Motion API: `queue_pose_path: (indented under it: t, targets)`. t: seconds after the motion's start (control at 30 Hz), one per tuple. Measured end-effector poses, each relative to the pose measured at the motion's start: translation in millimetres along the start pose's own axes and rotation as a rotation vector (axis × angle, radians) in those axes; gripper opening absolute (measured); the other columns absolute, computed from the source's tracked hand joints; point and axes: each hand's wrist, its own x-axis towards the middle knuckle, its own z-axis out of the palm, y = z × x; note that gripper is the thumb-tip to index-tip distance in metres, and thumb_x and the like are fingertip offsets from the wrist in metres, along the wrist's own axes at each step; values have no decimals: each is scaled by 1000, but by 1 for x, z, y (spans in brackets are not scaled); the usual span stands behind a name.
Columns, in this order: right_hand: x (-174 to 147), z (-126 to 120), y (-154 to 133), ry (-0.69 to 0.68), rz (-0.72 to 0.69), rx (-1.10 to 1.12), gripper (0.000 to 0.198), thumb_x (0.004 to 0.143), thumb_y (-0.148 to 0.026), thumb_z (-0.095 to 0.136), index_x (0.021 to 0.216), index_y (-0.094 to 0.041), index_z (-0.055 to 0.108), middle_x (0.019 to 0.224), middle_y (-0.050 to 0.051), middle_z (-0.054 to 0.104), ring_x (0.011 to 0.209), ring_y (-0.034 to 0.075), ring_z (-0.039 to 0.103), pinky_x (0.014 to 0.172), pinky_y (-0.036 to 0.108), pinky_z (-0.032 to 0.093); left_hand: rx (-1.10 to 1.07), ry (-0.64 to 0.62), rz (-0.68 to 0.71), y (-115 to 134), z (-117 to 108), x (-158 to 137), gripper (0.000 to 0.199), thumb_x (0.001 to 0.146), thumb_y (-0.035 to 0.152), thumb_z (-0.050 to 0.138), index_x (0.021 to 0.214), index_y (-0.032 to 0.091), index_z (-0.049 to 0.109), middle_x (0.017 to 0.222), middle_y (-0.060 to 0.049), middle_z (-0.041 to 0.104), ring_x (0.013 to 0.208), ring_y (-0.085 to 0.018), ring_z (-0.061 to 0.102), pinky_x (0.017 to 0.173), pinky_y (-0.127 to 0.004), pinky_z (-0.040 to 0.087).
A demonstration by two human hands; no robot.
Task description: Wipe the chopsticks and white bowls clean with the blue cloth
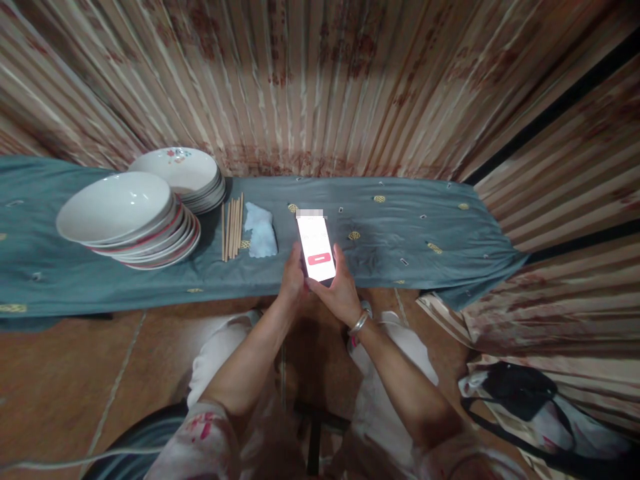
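A smartphone [317, 248] with a bright white screen and a red button is held upright between both hands, above the near edge of the cloth-covered table. My left hand [293, 273] grips its left side, fingers wrapped round the edge. On its right side and lower corner, my right hand [341, 287] is closed too, with a silver bracelet at the wrist. Left of the phone a crumpled light blue cloth [261, 232] lies on the table, beside a row of several wooden chopsticks [233, 228].
Two stacks stand at the left: white bowls or plates with red rims [120, 213] in front, flower-patterned ones [175, 170] behind. A teal tablecloth [415, 233] covers the table. Pleated curtains [320, 87] hang behind and right. A black bag [523, 387] lies at lower right.
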Motion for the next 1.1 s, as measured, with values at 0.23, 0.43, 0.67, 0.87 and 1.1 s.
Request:
queue_pose_path:
  t: [0.23,0.43,0.67,0.87,1.1]
  targets:
    - [1,4,-6,17,-17,-26,99,71,-42,72,147,-6,21,151,24,31,140,32,34,114,48,31,-2,5,6,2,-1,2,38,94,39,39,99,13,67,96,-11,75,102,-23,68,91,-36,52]
    - [2,10,-11,34,-59,-22,96,73,-44,71,147,-8,21,151,22,32,140,31,33,114,48,29,3,2,22,8,-1,1,39,94,38,39,103,12,67,93,-10,75,100,-23,68,91,-36,53]
    - [-2,13,-12,40,-122,-57,93,78,-48,66,149,-11,18,152,21,31,141,30,31,115,49,29,-14,24,27,14,-1,-1,37,94,36,39,105,14,67,91,-8,76,103,-22,67,93,-35,52]
    - [-6,15,-13,65,-157,-97,91,80,-49,62,149,-13,16,152,19,30,142,29,29,115,49,28,-23,7,57,16,-2,-1,37,90,41,49,107,13,67,100,-10,74,103,-23,67,92,-34,52]
    - [-8,15,-14,67,-163,-109,92,80,-52,63,148,-11,18,149,21,34,140,30,32,114,50,29,-61,20,44,19,-2,-1,37,91,39,47,110,13,66,95,-8,75,99,-24,68,89,-36,54]
